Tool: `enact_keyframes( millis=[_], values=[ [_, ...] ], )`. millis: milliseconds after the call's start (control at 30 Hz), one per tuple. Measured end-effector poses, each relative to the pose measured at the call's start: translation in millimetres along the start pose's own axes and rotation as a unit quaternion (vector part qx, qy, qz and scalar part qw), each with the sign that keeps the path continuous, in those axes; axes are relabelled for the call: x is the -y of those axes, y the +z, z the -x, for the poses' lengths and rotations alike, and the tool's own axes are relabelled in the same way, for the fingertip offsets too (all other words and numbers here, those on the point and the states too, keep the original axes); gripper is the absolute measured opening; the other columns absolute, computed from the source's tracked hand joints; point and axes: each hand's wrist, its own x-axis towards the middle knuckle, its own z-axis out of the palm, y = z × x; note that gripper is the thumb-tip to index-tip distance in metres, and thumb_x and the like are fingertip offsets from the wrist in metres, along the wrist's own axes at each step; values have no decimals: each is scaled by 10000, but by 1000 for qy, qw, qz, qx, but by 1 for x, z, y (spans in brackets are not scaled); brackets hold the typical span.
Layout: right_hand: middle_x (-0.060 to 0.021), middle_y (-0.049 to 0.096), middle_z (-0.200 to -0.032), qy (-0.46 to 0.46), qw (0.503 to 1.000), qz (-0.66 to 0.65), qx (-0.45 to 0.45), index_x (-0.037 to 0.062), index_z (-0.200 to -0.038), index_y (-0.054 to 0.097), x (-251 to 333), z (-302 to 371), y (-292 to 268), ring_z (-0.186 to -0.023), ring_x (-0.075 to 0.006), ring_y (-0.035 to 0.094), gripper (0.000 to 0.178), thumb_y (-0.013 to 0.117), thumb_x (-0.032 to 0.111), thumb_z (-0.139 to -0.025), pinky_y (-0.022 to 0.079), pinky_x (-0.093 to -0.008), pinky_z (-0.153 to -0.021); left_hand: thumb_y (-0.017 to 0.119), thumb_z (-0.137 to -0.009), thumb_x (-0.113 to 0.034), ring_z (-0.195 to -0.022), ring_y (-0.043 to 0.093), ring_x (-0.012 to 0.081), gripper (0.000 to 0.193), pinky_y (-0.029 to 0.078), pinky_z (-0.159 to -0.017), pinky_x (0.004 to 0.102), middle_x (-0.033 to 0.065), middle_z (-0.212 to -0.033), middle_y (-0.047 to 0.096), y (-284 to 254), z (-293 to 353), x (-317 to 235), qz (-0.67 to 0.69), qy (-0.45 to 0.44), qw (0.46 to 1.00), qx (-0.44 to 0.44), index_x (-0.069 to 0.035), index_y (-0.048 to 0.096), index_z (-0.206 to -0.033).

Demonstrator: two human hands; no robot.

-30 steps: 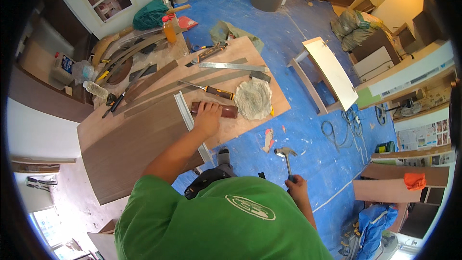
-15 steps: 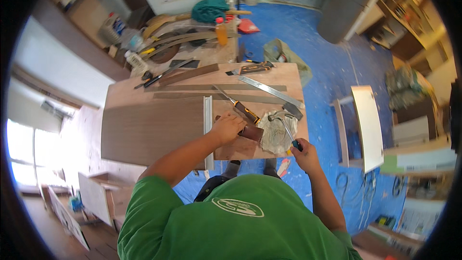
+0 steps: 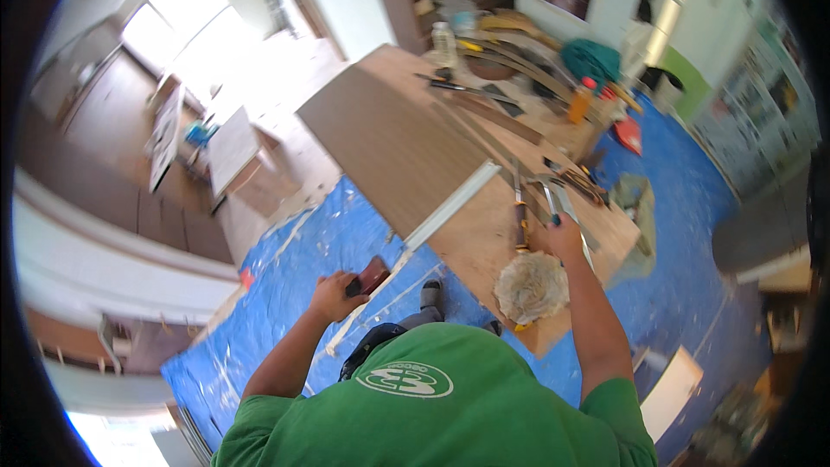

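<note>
My left hand [image 3: 333, 296] is off the bench, low over the blue floor sheet, shut on a small reddish-brown block [image 3: 373, 275]. My right hand [image 3: 564, 239] rests on the plywood workbench [image 3: 484, 242]. Its fingers are closed on what looks like the dark-tipped handle of a hammer [image 3: 556, 220], mostly hidden by the hand. Just left of this hand lies a saw with a yellow handle [image 3: 519, 207]. A crumpled pale plastic bundle [image 3: 530, 287] sits right below the hand. A wood-grain panel [image 3: 398, 134] with a white strip [image 3: 451, 203] along its near edge covers the bench's left part.
Metal strips, hand tools, an orange bottle [image 3: 581, 102] and a green cloth [image 3: 592, 59] crowd the far end of the bench. A blue sheet [image 3: 285, 272] covers the floor. A white board [image 3: 670, 385] lies at lower right, and white furniture parts [image 3: 229, 147] at left.
My view has swung round. My left hand has lifted the brown block off the bench and down to my left. My right hand has come up from beside me onto the bench.
</note>
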Motion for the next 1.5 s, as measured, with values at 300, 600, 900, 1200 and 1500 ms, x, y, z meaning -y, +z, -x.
enact_keyframes(
  millis=[300, 600, 900, 1200, 1500],
  values=[
    [-206, 630, -1080, -67, 973, 218, 31, 17, -1048, 691, -25, -19, 0, -987, -430, 651, 239, 714, 198, -893, 539, -504, -866, 806, -704, -627, -1069, 715, 360, 664, 558, -933, 431, 174, -1123, 754, 188, 264, 132, 92, -470, 864, 154, -112, 782, -1123],
    [-138, 622, -892, -146, 978, 137, -64, 10, -972, 690, 33, 25, 16, -811, -296, 652, 188, 724, 185, -910, 556, -437, -792, 820, -692, -642, -1100, 709, 353, 752, 554, -941, 433, 184, -1182, 737, 244, 294, 182, 169, -500, 834, 164, -76, 753, -1182],
    [-132, 712, -1139, 130, 888, -133, 421, 3, -1265, 667, 198, 277, 149, -991, -218, 696, 441, 561, 378, -1057, 547, -358, -862, 825, -695, -607, -982, 728, 394, 691, 566, -884, 450, 219, -1019, 759, 215, 205, 328, 249, -362, 898, -25, -24, 774, -1062],
    [-167, 321, -1657, 29, 734, -119, 668, 41, -1625, 253, 365, 321, 138, -1542, -294, 259, 870, 305, 688, -1045, 194, -423, -1254, 818, -742, -565, -1064, 708, 390, 678, 556, -926, 462, 231, -1121, 738, 188, 207, 423, 265, -431, 863, -4, -18, 744, -1135],
    [-235, 486, -1508, -110, 592, -333, 726, -2, -1586, 295, 498, 264, 205, -1382, -330, 492, 877, 478, 639, -1016, 376, -457, -1150, 778, -740, -651, -1055, 709, 407, 739, 551, -938, 467, 246, -1090, 742, 232, 255, 411, 277, -496, 823, -5, -2, 762, -1092]
  ],
)
